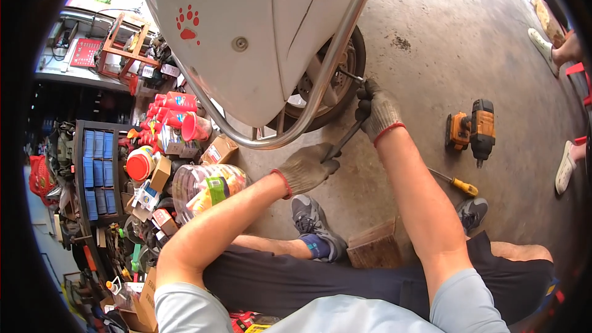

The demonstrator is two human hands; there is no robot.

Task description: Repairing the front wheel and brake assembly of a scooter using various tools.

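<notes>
In front of me is a white scooter body with a red paw print and a bent chrome guard bar. Beside the bar shows a dark wheel with spokes and a disc. Both my hands wear knit gloves with dark fingers. My left hand is closed round the lower end of a dark wrench handle. My right hand grips the tool's upper end. A shiny metal rod runs from there toward the wheel hub; its contact point is hard to make out.
An orange-black cordless impact wrench and a yellow-handled screwdriver lie on the concrete floor at right. A wooden block lies between my feet. Left are a clear plastic jar, red bottles and blue drawers. Other people's feet show far right.
</notes>
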